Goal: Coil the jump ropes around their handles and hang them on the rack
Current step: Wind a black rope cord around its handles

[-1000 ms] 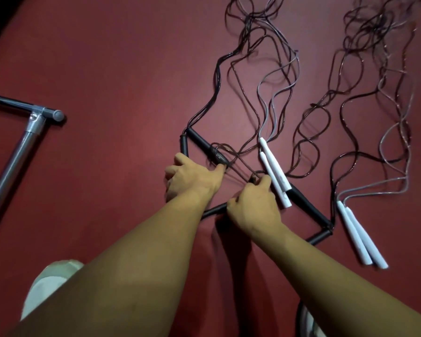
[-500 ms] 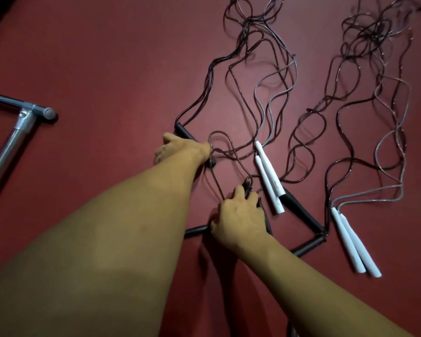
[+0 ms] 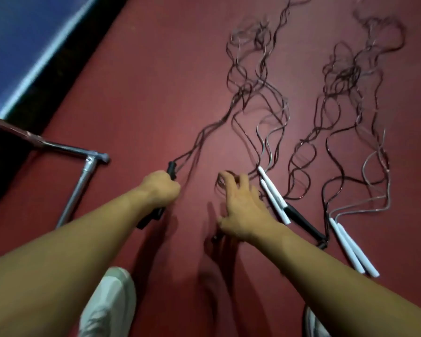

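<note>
Your left grip (image 3: 159,188) is curled round the black handles (image 3: 171,167). Your right grip (image 3: 243,210) is spread wide and holds nothing. You look just started: the ropes (image 3: 345,76) lie loose on the floor (image 3: 156,81), and none hang on the rack (image 3: 88,171).

Dark red floor (image 3: 156,81) across the frame, blue surface (image 3: 22,32) at upper left, white shoe (image 3: 107,305) at the bottom edge
</note>
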{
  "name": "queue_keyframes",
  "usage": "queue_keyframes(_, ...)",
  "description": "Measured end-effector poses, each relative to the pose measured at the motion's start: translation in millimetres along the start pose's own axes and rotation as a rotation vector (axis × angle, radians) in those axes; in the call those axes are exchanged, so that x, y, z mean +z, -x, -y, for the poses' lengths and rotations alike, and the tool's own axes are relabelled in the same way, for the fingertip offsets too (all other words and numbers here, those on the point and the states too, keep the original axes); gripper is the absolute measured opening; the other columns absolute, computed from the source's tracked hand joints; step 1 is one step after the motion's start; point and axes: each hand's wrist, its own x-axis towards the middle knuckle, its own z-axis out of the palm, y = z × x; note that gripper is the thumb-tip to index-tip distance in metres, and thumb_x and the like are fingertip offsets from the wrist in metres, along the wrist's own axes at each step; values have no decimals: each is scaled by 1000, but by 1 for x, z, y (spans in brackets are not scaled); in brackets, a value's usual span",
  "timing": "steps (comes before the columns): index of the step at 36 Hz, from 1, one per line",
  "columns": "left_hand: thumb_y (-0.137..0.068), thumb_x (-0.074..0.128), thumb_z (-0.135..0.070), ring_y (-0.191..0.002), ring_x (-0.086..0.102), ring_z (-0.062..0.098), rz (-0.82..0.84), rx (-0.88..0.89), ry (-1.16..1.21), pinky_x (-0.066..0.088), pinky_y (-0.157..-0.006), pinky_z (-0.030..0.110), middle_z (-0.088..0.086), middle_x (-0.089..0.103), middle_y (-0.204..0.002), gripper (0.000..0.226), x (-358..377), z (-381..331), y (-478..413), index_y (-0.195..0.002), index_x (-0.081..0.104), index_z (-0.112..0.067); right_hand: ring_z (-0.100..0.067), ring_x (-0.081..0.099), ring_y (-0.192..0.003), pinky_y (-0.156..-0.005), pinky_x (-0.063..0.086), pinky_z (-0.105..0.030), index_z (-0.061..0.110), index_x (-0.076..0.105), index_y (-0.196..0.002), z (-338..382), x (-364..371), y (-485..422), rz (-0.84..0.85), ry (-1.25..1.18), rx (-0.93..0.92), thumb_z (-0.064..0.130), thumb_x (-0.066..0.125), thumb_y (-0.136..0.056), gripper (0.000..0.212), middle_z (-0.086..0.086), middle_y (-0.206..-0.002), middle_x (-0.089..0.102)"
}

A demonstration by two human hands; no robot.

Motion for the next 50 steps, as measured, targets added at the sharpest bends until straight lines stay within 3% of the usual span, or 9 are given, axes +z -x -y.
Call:
queue_keyframes(4,-87,49,-6,-72,66,35,-1,65,267,51,-57,34,19,65,-88,14,-51,-12,79,-99,55,-3,-29,57,-95,-83,48,-34,13,62,-103,72,-63,33,165,-437,103,28,57,-90,21,-12,-105,67)
queue_keyframes(10,-68,52,-9,-91,69,28,37,271,472,61,-72,41,8,67,-116,59,-96,-16,211,-127,52,-13,-28,61,-91,-79,49,-44,12,70,-109,150,-139,113,325,-1077,49,42,61,-94,35,-12,-105,73)
queue_keyframes(15,-82,66,-10,-129,50,30,-88,392,414,50,-101,37,12,40,-137,80,-114,-1,302,-151,27,-24,-26,67,-94,-77,45,-39,18,63,-93,190,-162,188,198,-923,-118,23,57,-97,8,-11,-99,72)
queue_keyframes(22,-84,59,-1,-67,64,2,-249,560,484,49,-65,25,-10,71,-77,27,-137,36,360,-84,73,-24,-30,66,-79,-66,56,-45,9,55,-111,175,-179,274,177,-1035,-124,19,53,-103,13,-13,-104,64)
queue_keyframes(25,-70,51,-7,-94,66,13,-379,693,527,53,-80,27,-7,68,-104,42,-152,38,361,-98,66,-35,-29,59,-65,-60,51,-40,5,54,-116,164,-186,303,282,-965,-118,15,56,-102,17,-15,-91,66)
queue_keyframes(31,-61,52,-4,-148,17,-9,104,1048,301,18,-120,23,-30,40,-151,84,-170,30,370,-136,56,-44,-21,51,-59,-58,50,-34,7,65,-99,158,-211,332,570,-781,-205,8,60,-100,5,-10,-71,58)
queue_keyframes(35,-68,53,-2,-100,68,7,188,955,414,52,-91,25,2,75,-100,43,-166,15,373,-106,69,-14,-21,54,-62,-62,51,-34,5,66,-94,154,-224,331,534,-746,-243,6,65,-96,3,-12,-72,63)
queue_keyframes(38,-86,65,-13,-60,55,8,13,870,224,47,-61,27,-4,65,-68,9,-166,13,363,-80,64,-19,-22,56,-64,-63,50,-39,2,68,-92,149,-223,321,340,-621,-191,11,66,-96,10,-12,-72,69)
queue_keyframes(50,-96,59,-45,-60,63,29,-233,715,240,53,-60,42,5,66,-64,39,-158,3,354,-72,62,-15,-6,45,-55,-57,38,-29,24,56,-81,134,-208,291,-205,-165,-249,45,54,-102,29,8,-60,52)
